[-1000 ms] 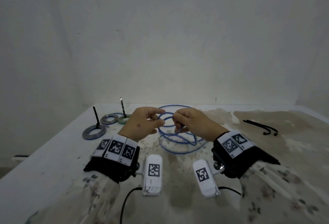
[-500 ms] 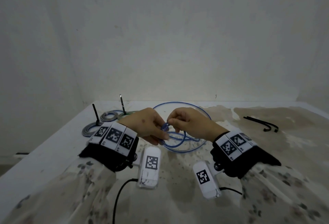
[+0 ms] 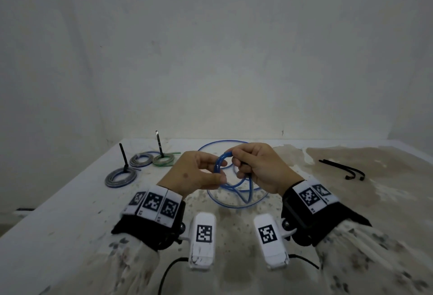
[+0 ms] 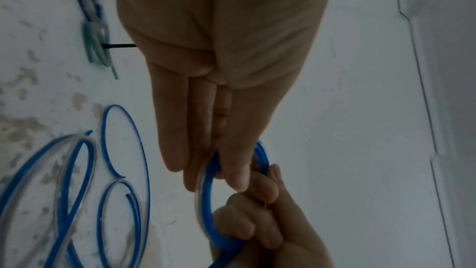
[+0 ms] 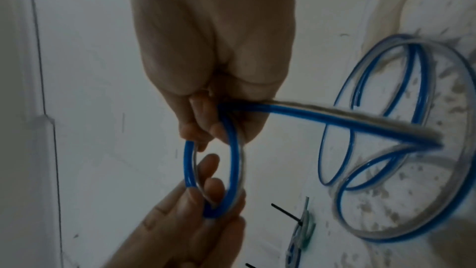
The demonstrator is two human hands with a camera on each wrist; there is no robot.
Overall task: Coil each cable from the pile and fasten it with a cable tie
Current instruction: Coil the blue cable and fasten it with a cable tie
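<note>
Both hands pinch a small loop of the blue cable (image 3: 220,162) between them, left hand (image 3: 196,173) and right hand (image 3: 260,168), slack trailing below onto the tabletop (image 3: 70,212); feed even turns, keeping the pinch firm.

Lighting: dim, flat, bluish; we see no hard shadows, no glare. Head view: wide-angle bend at edges. Wrist views: dark, grainy, w/ motion blur on blue cable (image 5: 335,117).

Blue cable (image 3: 236,195) with a clear edge; grey-and-blue coil (image 3: 120,176); green-tinged coil (image 3: 164,160); black ties (image 3: 343,168) right of the cable; white surface (image 3: 58,212) stained brown; floral sleeves (image 3: 375,259); black-and-white checked wrist markers (image 3: 153,202).
</note>
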